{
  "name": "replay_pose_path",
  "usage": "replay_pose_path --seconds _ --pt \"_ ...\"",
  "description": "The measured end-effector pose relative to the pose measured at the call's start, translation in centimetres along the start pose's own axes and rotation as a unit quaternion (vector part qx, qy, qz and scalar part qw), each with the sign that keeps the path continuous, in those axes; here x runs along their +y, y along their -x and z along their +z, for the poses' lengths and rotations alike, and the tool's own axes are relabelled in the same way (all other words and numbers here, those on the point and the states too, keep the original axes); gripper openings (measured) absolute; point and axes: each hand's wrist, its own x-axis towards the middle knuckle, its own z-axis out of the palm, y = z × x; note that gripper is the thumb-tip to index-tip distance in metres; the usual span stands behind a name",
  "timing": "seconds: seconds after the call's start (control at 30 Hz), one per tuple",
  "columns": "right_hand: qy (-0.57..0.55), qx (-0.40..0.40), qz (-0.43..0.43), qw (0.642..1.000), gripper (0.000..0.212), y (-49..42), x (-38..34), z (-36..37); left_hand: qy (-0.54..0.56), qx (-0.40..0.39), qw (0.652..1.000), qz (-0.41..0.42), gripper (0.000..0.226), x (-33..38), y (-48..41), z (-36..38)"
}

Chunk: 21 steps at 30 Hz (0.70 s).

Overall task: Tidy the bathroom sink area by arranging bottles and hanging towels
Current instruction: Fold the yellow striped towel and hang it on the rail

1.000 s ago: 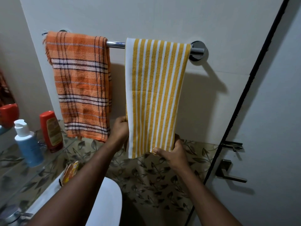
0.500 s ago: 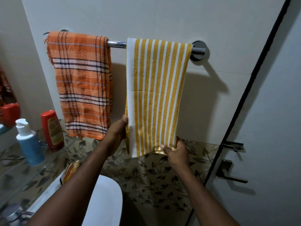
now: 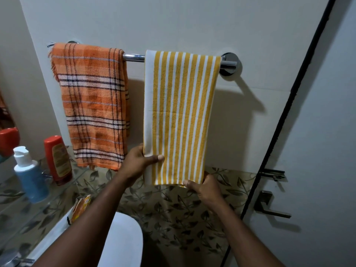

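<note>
A yellow-and-white striped towel (image 3: 181,112) hangs folded over the right half of a chrome towel bar (image 3: 133,58). My left hand (image 3: 138,162) pinches its lower left edge, thumb on the front. My right hand (image 3: 206,187) grips the bottom right corner from below. An orange plaid towel (image 3: 92,105) hangs on the bar's left half, apart from the striped one. On the glass shelf (image 3: 38,205) at the left stand a blue bottle with a white cap (image 3: 30,176) and a red bottle (image 3: 57,160).
A white basin edge (image 3: 123,241) lies below my arms, with an orange sachet (image 3: 81,207) beside it. A door with a metal handle (image 3: 269,207) and latch (image 3: 272,174) stands at the right. Leaf-patterned tiles cover the lower wall. A red object (image 3: 8,139) shows at the left edge.
My left hand has shifted its grip so the thumb lies over the front of the striped towel's left edge. My right hand stays at the bottom corner. The towel hangs slightly straighter.
</note>
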Motion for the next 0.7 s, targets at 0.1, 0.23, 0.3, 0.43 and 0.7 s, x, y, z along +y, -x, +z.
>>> replay_pose_path --seconds 0.1,0.23,0.3,0.43,0.7 --pt "0.015 0.008 -0.003 1.0 0.038 -0.2 -0.1 -0.2 -0.051 -0.006 0.999 0.014 0.056 0.1 -0.6 -0.3" --pt "0.044 0.0 0.008 0.999 0.031 -0.6 0.3 -0.3 -0.136 -0.055 0.989 0.03 0.077 -0.2 -0.7 -0.5" --pt "0.053 -0.016 0.013 0.998 0.032 -0.7 0.2 -0.6 -0.188 -0.065 0.979 0.039 0.088 -0.5 -0.9 -0.6" --pt "0.115 -0.072 -0.015 0.991 0.051 -2.1 -0.4 -2.9 -0.195 -0.082 0.977 0.022 0.096 -0.3 -1.1 -1.1" --pt "0.02 0.026 -0.151 0.988 0.053 -4.6 -7.5 -6.7 -0.097 -0.095 0.99 -0.029 0.086 0.0 -1.2 -0.5"
